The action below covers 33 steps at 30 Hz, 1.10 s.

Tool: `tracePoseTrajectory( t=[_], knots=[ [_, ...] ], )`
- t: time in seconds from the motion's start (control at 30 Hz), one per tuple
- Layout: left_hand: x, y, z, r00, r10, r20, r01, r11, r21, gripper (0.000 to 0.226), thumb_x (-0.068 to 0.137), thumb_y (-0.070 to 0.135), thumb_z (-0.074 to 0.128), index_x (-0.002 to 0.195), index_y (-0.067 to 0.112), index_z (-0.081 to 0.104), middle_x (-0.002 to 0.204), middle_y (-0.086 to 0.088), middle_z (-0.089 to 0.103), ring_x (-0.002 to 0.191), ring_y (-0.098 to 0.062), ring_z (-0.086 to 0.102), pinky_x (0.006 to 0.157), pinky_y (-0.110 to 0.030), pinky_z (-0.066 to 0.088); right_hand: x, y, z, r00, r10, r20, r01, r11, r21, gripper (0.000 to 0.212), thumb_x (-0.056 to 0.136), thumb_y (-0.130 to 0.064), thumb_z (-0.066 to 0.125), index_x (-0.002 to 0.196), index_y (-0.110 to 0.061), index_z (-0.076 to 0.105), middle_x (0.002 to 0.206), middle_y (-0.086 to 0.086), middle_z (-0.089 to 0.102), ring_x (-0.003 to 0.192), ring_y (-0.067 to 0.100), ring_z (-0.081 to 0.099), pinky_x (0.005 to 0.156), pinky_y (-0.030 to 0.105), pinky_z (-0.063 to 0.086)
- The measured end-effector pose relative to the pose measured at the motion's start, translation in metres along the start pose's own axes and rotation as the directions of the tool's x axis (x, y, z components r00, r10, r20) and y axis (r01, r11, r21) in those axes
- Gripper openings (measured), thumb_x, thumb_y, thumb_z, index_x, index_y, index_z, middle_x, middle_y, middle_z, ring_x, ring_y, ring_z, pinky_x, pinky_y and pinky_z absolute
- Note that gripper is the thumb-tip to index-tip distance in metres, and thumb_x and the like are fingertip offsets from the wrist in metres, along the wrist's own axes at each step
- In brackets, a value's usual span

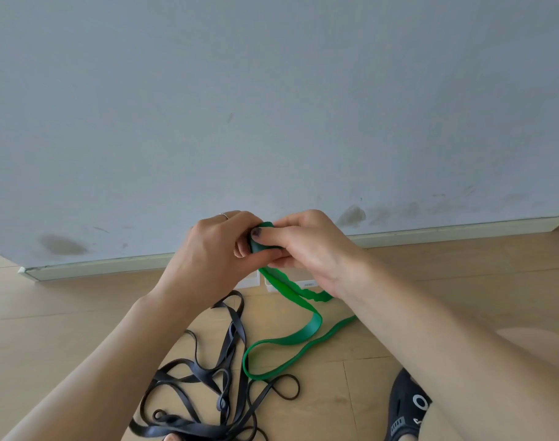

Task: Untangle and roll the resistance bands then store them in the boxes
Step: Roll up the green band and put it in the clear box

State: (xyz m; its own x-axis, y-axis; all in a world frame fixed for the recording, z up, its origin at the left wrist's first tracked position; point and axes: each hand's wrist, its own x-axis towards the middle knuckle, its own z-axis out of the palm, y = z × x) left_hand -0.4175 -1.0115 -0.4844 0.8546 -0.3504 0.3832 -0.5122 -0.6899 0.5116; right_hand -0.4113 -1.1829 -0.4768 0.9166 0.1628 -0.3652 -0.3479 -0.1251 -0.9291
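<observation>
Rolling just begun: my left hand (pixel 219 241) and right hand (pixel 299 246) pinch the flat green rubber resistance band (pixel 286 337) at centre frame, tail on floor. Tangled black bands (pixel 214 386) lower centre untouched; white boxes (pixel 273 283) mostly hidden.

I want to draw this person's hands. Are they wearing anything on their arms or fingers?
Both arms are bare, with no sleeves, watch or bracelet showing. The left hand has a thin silver ring on one finger. The right hand has dark polish on its thumbnail. No gloves.
</observation>
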Motion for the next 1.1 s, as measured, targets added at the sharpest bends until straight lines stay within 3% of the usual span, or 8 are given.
tracePoseTrajectory(
  t=[0.07, 0.13, 0.2, 0.33, 0.43, 0.6, 1.0, 1.1],
  knots=[
    [-0.001, 0.000, 0.000, 0.999, 0.027, 0.026, -0.029, 0.995, 0.094, 0.031, 0.081, 0.049, 0.061, 0.092, 0.020, 0.068, 0.073, 0.011, 0.057, 0.064, -0.014, 0.056, 0.058, -0.035, 0.050, 0.002, 0.002, 0.002, 0.999, -0.048, -0.020, 0.044, 0.983, -0.179, 0.038, 0.082, -0.031, 0.078, 0.091, 0.006, 0.071, 0.080, 0.016, 0.073, 0.075, 0.019, 0.071, 0.085, 0.042, 0.063],
    [-0.001, 0.002, 0.001, 0.995, 0.085, 0.057, -0.095, 0.977, 0.192, 0.034, 0.079, 0.043, 0.052, 0.093, 0.016, 0.068, 0.076, 0.008, 0.059, 0.060, -0.022, 0.052, 0.053, -0.040, 0.051, -0.002, 0.003, 0.007, 0.994, -0.096, -0.050, 0.068, 0.914, -0.400, 0.045, 0.077, -0.040, 0.080, 0.076, -0.001, 0.059, 0.065, 0.007, 0.051, 0.058, 0.015, 0.046, 0.059, 0.033, 0.047],
    [-0.001, 0.002, 0.003, 0.991, 0.119, 0.065, -0.130, 0.967, 0.220, 0.036, 0.078, 0.041, 0.049, 0.094, 0.015, 0.068, 0.078, 0.006, 0.061, 0.058, -0.024, 0.053, 0.051, -0.042, 0.053, -0.005, 0.003, 0.009, 0.982, -0.155, -0.104, 0.088, 0.876, -0.474, 0.047, 0.076, -0.043, 0.082, 0.079, -0.001, 0.063, 0.068, 0.009, 0.060, 0.060, 0.024, 0.053, 0.058, 0.037, 0.044],
    [-0.002, -0.001, 0.003, 0.998, 0.063, -0.010, -0.062, 0.995, 0.080, 0.035, 0.082, 0.048, 0.062, 0.102, 0.020, 0.070, 0.083, 0.012, 0.060, 0.070, -0.010, 0.056, 0.066, -0.032, 0.055, -0.003, -0.002, 0.005, 0.981, -0.138, -0.139, 0.089, 0.945, -0.315, 0.053, 0.067, -0.043, 0.081, 0.096, 0.000, 0.074, 0.094, 0.022, 0.074, 0.080, 0.029, 0.072, 0.087, 0.054, 0.058],
    [-0.002, -0.005, 0.002, 0.999, 0.026, -0.034, -0.025, 1.000, 0.014, 0.030, 0.080, 0.034, 0.083, 0.104, 0.021, 0.072, 0.085, 0.009, 0.062, 0.078, -0.011, 0.060, 0.075, -0.032, 0.054, 0.001, -0.002, 0.001, 0.996, -0.028, -0.089, 0.016, 0.990, -0.138, 0.062, 0.065, -0.043, 0.084, 0.107, 0.002, 0.072, 0.098, 0.018, 0.078, 0.091, 0.030, 0.077, 0.092, 0.048, 0.061],
    [0.001, -0.002, -0.002, 0.999, -0.019, -0.037, 0.016, 0.997, -0.081, 0.036, 0.077, 0.020, 0.086, 0.110, 0.022, 0.073, 0.089, 0.012, 0.066, 0.085, -0.014, 0.063, 0.081, -0.025, 0.053, 0.000, -0.002, -0.006, 1.000, 0.020, 0.013, -0.021, 0.999, 0.050, 0.034, 0.093, -0.019, 0.076, 0.112, 0.009, 0.070, 0.102, 0.019, 0.079, 0.097, 0.031, 0.077, 0.090, 0.036, 0.063],
    [-0.005, 0.000, -0.006, 0.999, -0.031, -0.009, 0.029, 0.991, -0.128, 0.040, 0.075, 0.015, 0.090, 0.112, 0.019, 0.074, 0.105, 0.008, 0.065, 0.080, -0.012, 0.064, 0.081, -0.018, 0.056, -0.008, -0.007, -0.003, 1.000, 0.018, 0.016, -0.020, 0.997, 0.073, 0.027, 0.096, -0.010, 0.071, 0.118, -0.003, 0.056, 0.118, 0.024, 0.072, 0.100, 0.034, 0.077, 0.088, 0.042, 0.064],
    [-0.006, 0.001, -0.007, 0.999, -0.044, 0.006, 0.044, 0.991, -0.125, 0.028, 0.077, 0.017, 0.088, 0.101, 0.021, 0.074, 0.089, 0.008, 0.066, 0.082, -0.015, 0.064, 0.079, -0.025, 0.055, -0.009, -0.006, -0.003, 0.999, 0.021, 0.041, -0.023, 0.999, 0.047, 0.023, 0.097, -0.012, 0.071, 0.113, -0.005, 0.057, 0.114, 0.024, 0.074, 0.098, 0.030, 0.077, 0.089, 0.040, 0.064]
  ],
)
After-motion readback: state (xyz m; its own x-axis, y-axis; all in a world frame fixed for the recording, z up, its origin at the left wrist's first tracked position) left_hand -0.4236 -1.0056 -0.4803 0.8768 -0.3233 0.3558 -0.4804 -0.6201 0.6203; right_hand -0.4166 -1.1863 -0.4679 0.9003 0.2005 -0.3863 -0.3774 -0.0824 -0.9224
